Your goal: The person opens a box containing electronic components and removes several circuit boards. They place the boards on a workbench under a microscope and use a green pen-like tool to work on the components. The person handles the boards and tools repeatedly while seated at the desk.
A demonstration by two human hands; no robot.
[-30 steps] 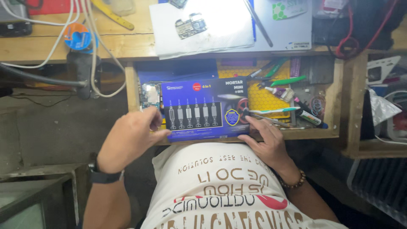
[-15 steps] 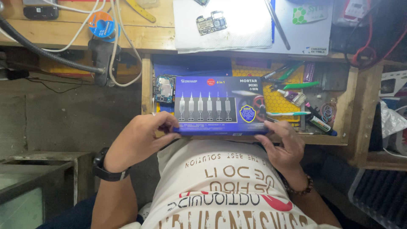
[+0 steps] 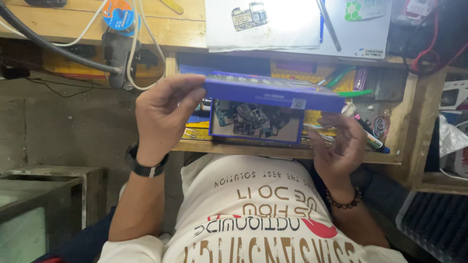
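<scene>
Blue box lid (image 3: pixel 273 90) raised above open drawer (image 3: pixel 399 122), tilted, held at both ends. Left hand (image 3: pixel 163 117) grip pinches left end; right hand (image 3: pixel 341 143) fingers loosely curled beneath right end. Below lid, blue box base (image 3: pixel 256 139) sits in drawer, filled with small circuit boards (image 3: pixel 251 119). Wooden desk (image 3: pixel 180 29) above.

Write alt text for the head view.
The left hand lifts a blue box lid off a blue box of circuit-board scraps in an open wooden drawer. The right hand hovers open beside the box, below a cluttered workbench.
</scene>
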